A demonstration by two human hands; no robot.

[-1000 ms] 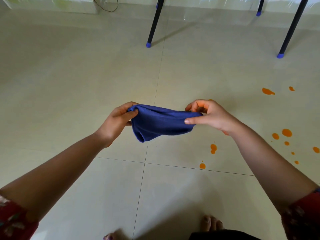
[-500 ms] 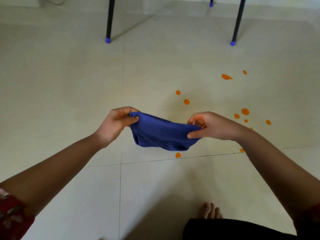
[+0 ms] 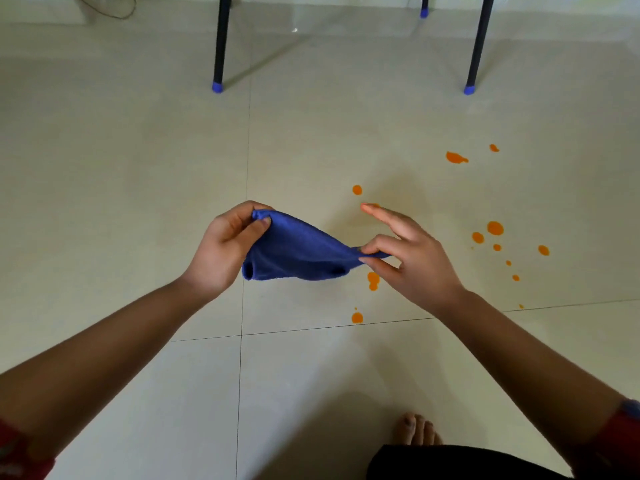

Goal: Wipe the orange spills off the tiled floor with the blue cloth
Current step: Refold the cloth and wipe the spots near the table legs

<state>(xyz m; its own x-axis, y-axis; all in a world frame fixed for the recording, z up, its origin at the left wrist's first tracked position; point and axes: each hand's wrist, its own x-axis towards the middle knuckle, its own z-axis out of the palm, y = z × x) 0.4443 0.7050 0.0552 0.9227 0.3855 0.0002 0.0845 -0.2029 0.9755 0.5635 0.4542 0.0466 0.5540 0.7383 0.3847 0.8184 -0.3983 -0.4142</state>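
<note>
A folded blue cloth (image 3: 298,252) hangs stretched between both hands above the cream tiled floor (image 3: 138,168). My left hand (image 3: 225,249) grips its upper left corner with curled fingers and thumb. My right hand (image 3: 412,258) pinches the lower right end between thumb and a bent finger, its other fingers spread straight. Several orange spills lie on the tile: a drop (image 3: 373,280) just below the cloth's right end, another (image 3: 357,317) near the grout line, a cluster (image 3: 495,228) to the right, and a smear (image 3: 456,157) farther back.
Two black table legs with blue caps (image 3: 217,85) (image 3: 469,89) stand at the back, a third (image 3: 424,12) behind them. A thin cable (image 3: 114,12) lies at the back left. My bare foot (image 3: 417,429) shows at the bottom right.
The right end of the cloth has dropped lower, tilting it. My right hand has changed from a fuller grip to a fingertip pinch with the other fingers spread. The view has shifted slightly.
</note>
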